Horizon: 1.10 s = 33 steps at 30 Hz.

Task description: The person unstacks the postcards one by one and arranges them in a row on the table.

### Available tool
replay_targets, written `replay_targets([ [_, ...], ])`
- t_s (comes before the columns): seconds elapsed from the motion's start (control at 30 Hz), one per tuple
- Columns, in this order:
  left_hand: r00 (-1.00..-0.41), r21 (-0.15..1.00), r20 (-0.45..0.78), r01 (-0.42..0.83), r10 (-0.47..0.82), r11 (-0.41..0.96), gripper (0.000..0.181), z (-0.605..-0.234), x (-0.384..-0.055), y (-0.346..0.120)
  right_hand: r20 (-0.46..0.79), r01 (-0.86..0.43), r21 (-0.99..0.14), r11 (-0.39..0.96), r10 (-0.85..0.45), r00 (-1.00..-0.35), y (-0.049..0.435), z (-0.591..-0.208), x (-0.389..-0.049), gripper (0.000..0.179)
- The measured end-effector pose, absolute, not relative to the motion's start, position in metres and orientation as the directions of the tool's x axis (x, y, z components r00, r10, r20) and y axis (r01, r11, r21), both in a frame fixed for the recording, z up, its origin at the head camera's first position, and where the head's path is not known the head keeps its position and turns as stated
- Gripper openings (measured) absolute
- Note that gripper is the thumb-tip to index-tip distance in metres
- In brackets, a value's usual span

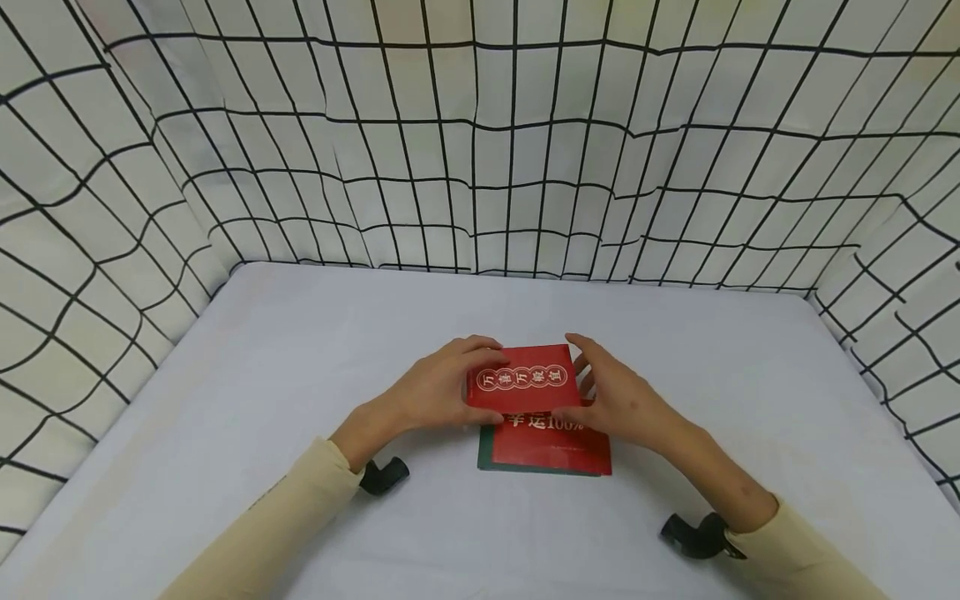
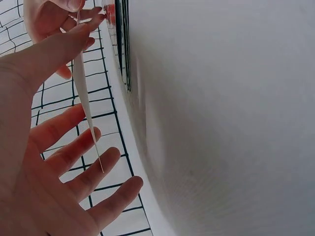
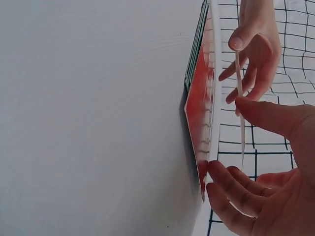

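A red envelope (image 1: 523, 378) with a row of ringed white characters is raised off the table between both hands. My left hand (image 1: 442, 383) holds its left end, thumb by the near edge and fingertips over the far edge. At the right end, my right hand (image 1: 630, 404) has its thumb at the near edge and its fingers curved around the far corner. Both wrist views show the envelope (image 2: 82, 83) nearly edge-on. Under it lies another red envelope (image 1: 551, 450) with pale lettering, partly covered, on top of green-edged pieces (image 1: 486, 450).
The pile lies on a white-covered table (image 1: 337, 333). Black netting (image 1: 510, 125) in front of pale sheeting rises at the back and both sides. A black curved device (image 1: 386, 477) sits at the left wrist, and a similar black device (image 1: 696, 536) at the right.
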State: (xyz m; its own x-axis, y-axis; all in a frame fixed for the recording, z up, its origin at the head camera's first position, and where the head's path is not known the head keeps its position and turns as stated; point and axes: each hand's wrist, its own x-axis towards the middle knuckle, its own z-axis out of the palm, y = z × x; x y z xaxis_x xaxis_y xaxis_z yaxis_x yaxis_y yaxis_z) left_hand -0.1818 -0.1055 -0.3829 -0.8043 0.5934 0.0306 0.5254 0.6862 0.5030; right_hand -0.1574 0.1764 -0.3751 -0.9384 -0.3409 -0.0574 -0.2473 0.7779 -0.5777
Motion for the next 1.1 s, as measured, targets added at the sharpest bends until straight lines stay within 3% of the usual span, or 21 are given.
replay_targets([
  [0.53, -0.835, 0.524, 0.036, 0.484, 0.55, 0.701, 0.078, -0.381, -0.184, -0.109, -0.084, -0.143, -0.755, 0.64, -0.31, -0.947, 0.168, -0.375, -0.169, 0.104],
  [1.1, -0.832, 0.502, 0.055, 0.5, 0.551, 0.706, 0.08, -0.376, -0.189, -0.116, -0.1, -0.109, -0.819, 0.564, -0.326, -0.94, 0.161, -0.381, -0.18, 0.104],
])
